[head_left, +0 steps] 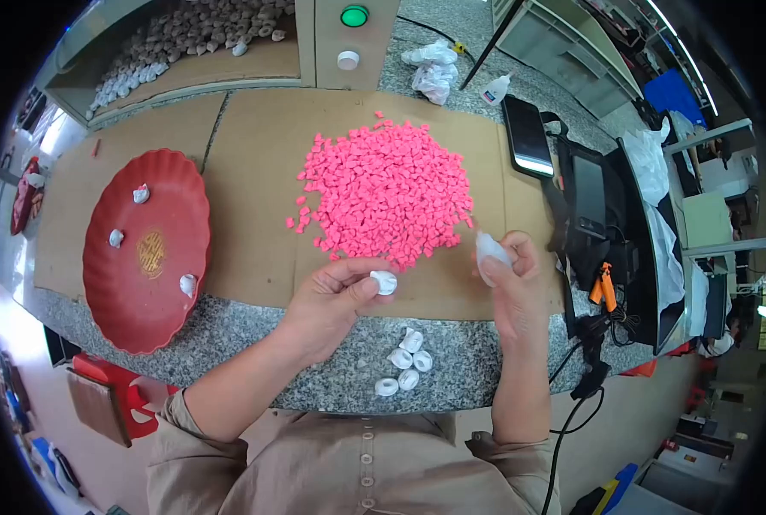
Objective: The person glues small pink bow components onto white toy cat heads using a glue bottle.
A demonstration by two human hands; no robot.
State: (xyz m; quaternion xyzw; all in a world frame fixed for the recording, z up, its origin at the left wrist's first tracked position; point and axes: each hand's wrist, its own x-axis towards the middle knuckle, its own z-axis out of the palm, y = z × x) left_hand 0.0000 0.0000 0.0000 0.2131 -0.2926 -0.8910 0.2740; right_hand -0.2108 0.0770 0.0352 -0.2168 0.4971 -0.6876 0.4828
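My left hand (333, 302) pinches a small white molded piece (384, 282) between thumb and fingers, just below a heap of small pink pieces (383, 189). To its right, my right hand (518, 287) is closed round a small translucent squeeze bottle (492, 256) whose narrow tip points up. Several white ring-like pieces (404, 360) lie on the speckled stone edge between my forearms. On the left, a red scalloped oval tray (113, 296) carries three small white pieces (141, 194), each apart from the others.
Cardboard (254, 189) covers the bench. A box with a green button (355, 15) and many small pieces stands behind. At right are a phone (526, 137), a black bag (585, 193) with orange-handled pliers (603, 287), a small white bottle (495, 89) and a crumpled plastic bag (434, 70).
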